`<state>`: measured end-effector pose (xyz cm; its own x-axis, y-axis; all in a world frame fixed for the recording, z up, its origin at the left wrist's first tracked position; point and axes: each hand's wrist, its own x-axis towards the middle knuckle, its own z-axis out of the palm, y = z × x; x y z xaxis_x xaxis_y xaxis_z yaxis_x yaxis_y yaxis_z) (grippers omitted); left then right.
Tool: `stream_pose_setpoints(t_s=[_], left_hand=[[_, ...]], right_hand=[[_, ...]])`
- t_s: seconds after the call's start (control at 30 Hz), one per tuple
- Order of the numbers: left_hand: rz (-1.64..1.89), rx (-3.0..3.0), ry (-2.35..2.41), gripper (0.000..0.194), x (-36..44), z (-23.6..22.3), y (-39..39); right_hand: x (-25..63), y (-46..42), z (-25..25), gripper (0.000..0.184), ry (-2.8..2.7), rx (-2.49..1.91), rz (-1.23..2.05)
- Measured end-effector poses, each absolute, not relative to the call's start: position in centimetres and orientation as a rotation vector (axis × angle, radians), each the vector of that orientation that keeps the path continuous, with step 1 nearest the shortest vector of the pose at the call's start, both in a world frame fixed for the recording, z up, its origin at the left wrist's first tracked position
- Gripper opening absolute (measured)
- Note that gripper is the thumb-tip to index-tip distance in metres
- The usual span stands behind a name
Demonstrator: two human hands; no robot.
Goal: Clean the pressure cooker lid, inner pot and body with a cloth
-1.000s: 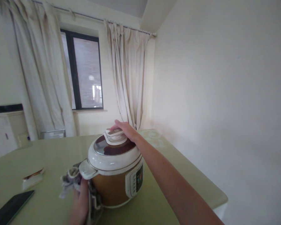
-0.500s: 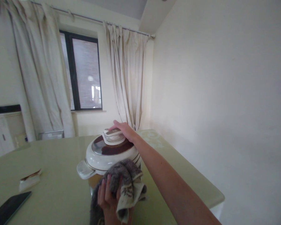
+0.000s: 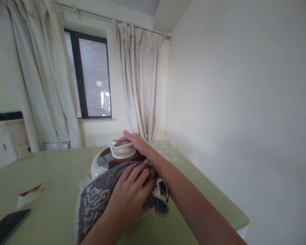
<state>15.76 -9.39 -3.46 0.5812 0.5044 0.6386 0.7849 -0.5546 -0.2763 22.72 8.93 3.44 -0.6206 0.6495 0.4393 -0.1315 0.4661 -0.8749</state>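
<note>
Cooker [image 3: 104, 160]: stands upright on the pale green counter [image 3: 58, 166], toward seven o'clock from the centre of the view. White rim and a dark, glossy lid panel show; the cloth and left hand hide most of its front. The clock directions below are taken from it, twelve pointing to the window side.
Lid handle [image 3: 123, 149]: white and raised, on top of the lid, under the right hand.
Right hand [image 3: 134, 141]: lies over the lid handle, its forearm running back toward five o'clock. Fingers bent across the handle; how tightly the grip closes beneath, I cannot tell.
Left hand [image 3: 132, 190]: back upward, on the cloth at the cooker's six o'clock side. Grip partly open, fingers slightly spread and bent; whether it pinches a fold, I cannot tell.
Cloth [image 3: 94, 200]: grey-purple with a pale pattern, draped over the cooker's near edge, one bunched end near four o'clock beside the right forearm.
Small packet [image 3: 29, 197]: pale with a brown edge, on the counter between eight and nine o'clock.
Dark slab [image 3: 9, 224]: flat on the counter at eight o'clock, nearer than the packet.
Window [image 3: 95, 75]: dark-framed, at eleven o'clock.
</note>
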Motion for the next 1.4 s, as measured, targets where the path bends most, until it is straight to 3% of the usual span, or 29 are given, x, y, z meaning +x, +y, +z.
stream_pose_setpoints(t_s=[0.1,0.33,0.63,0.83,1.07,1.3,1.4], left_hand=[[-0.814,-2.225,-1.18,0.05,13.6,-2.3,-9.9],[-1.355,-2.155,-1.679,0.037,5.2,0.2,-7.2],[-1.826,-2.153,-2.17,0.061,-0.2,0.8,-2.2],[-1.414,-2.08,-2.04,0.048,1.9,0.7,-5.2],[-1.068,-2.104,-1.637,0.03,6.3,-0.6,-9.4],[-0.632,-2.208,-1.335,0.052,14.3,0.0,-8.1],[-0.444,-2.238,-1.27,0.039,19.1,0.3,-6.5]], right_hand=[[22.8,8.8,3.5,0.08,-1.912,-0.443,1.217],[23.0,8.2,3.7,0.081,-1.851,-0.441,1.357],[22.9,8.4,3.7,0.076,-1.867,-0.423,1.284],[22.7,8.4,3.2,0.073,-1.871,-0.448,1.229],[23.9,9.5,5.6,0.053,-2.289,-0.383,0.85],[22.9,11.0,10.7,0.042,-2.813,-0.48,0.555],[22.4,10.7,11.2,0.042,-2.86,-0.545,0.501]])
